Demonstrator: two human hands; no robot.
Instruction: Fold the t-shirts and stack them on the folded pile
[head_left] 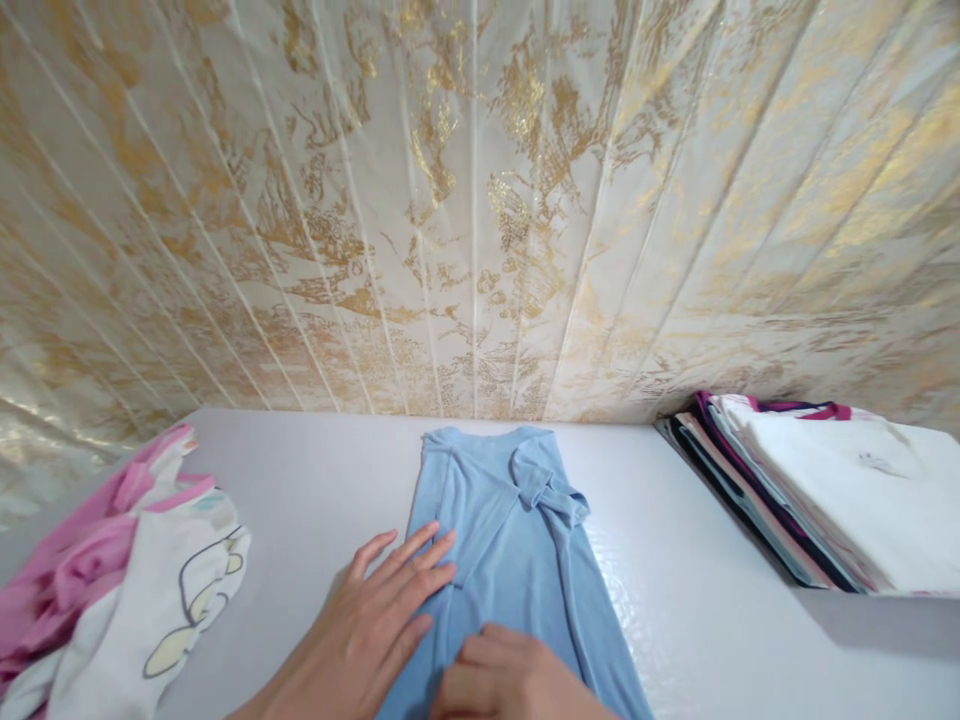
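Observation:
A light blue garment (510,570) lies lengthwise on the white table, its top edge toward the curtain and its lower part running out of view at the bottom. Near its upper right side sits a tied knot (547,485) of the same cloth. My left hand (382,610) rests open, fingers spread, the fingertips on the garment's left edge. Lower down, my right hand (510,675) is curled closed against the cloth; its fingertips are hidden underneath, and it appears to pinch the fabric.
On the left lies a crumpled pink and white garment (142,570) with a cartoon print. A stack of folded clothes (840,500), white on top, stands at the right. Behind the white table (300,480) hangs a pleated cream curtain (480,220) with gold patterns.

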